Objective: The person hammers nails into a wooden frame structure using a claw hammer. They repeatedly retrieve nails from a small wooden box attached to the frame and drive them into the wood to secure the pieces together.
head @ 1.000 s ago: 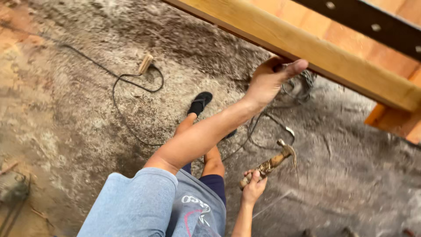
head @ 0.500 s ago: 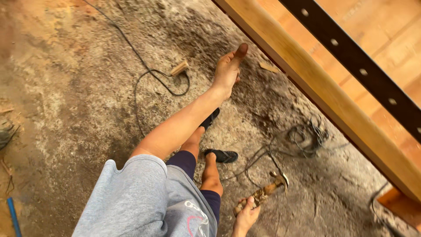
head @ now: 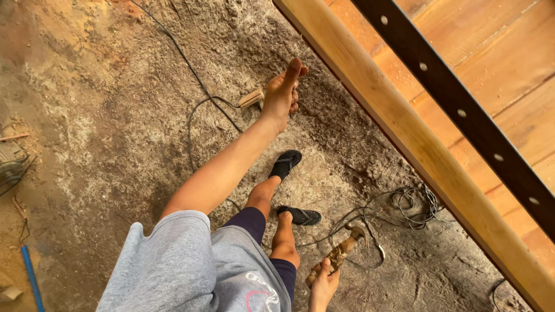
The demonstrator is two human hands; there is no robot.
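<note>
Running diagonally across the upper right, the long wooden beam (head: 404,133) with its dark perforated metal strip (head: 462,110) now sits clear of both hands; a second ago the left hand gripped its lower edge, and half a second ago it had already let go. That release suggests the beam is left to hold its own place. Below it spreads the dusty concrete floor (head: 104,127), crossed by a black cable (head: 193,124) that loops toward a small wood block (head: 251,98). The left hand (head: 281,92) is stretched forward in the air, fingers loosely spread and holding nothing, close to that block in the view. Two black sandals (head: 286,163) are on the person's feet. Low at the frame's bottom, the right hand (head: 325,284) is clenched round the handle of the claw hammer (head: 340,252), head pointing up and away, much as in both earlier frames, though hanging lower and nearer the tangled wires (head: 413,202).
</note>
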